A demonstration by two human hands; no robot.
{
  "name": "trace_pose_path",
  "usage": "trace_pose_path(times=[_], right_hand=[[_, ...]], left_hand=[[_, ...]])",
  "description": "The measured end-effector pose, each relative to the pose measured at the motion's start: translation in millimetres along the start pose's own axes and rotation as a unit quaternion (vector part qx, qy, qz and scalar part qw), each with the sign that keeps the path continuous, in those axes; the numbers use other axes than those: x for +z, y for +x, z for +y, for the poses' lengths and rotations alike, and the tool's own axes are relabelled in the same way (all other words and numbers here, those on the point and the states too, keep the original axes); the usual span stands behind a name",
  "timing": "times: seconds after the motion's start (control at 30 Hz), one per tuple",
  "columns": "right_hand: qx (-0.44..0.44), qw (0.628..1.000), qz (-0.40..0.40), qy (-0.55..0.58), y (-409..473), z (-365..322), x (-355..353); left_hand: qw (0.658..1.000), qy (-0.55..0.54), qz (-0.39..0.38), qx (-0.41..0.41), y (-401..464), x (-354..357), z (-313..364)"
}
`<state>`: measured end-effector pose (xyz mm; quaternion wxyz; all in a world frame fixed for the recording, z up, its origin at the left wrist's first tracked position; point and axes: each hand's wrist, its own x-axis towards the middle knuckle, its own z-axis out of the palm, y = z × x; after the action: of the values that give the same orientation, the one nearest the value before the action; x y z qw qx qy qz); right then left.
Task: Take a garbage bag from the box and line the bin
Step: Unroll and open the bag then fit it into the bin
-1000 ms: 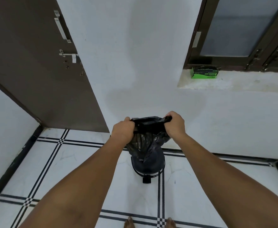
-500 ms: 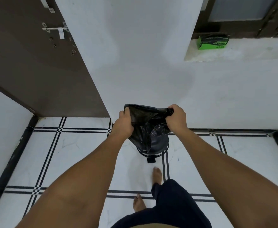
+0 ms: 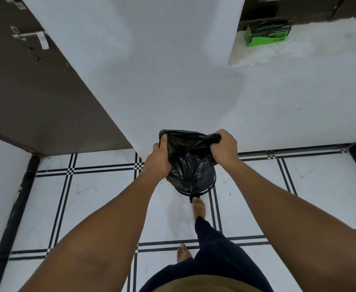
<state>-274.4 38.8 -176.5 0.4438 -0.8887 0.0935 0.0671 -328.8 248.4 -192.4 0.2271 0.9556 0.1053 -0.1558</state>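
Hiding bin (image 3: 211,178) behind bag (image 3: 188,157)

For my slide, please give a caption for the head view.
Both hands, left and right, hold a black bag open above the bin.

- White tiled floor (image 3: 101,192) with dark double lines; a dark bin (image 3: 209,184) stands on it, with two bare feet just beside.
- Pale window ledge (image 3: 320,45) bearing a green box (image 3: 267,34).
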Motion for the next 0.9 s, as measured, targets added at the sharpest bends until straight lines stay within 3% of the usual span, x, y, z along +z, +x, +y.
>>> trace_pose_path(times=[0.13,0.33,0.5,0.73,0.9], right_hand=[[0.004,1.000,0.000,-0.010,9,5,3],[0.025,0.999,0.023,0.012,10,8,14],[0.027,0.999,0.023,0.005,9,19,27],[0.046,0.998,0.031,-0.007,18,60,56],[0.078,0.995,0.017,-0.066,26,117,87]], left_hand=[[0.993,-0.117,-0.031,-0.006,12,8,8],[0.954,-0.247,-0.156,-0.067,10,28,9],[0.956,-0.201,-0.202,-0.068,4,48,-3],[0.961,-0.163,-0.204,-0.087,26,101,-33],[0.952,-0.118,-0.271,-0.082,44,163,-60]])
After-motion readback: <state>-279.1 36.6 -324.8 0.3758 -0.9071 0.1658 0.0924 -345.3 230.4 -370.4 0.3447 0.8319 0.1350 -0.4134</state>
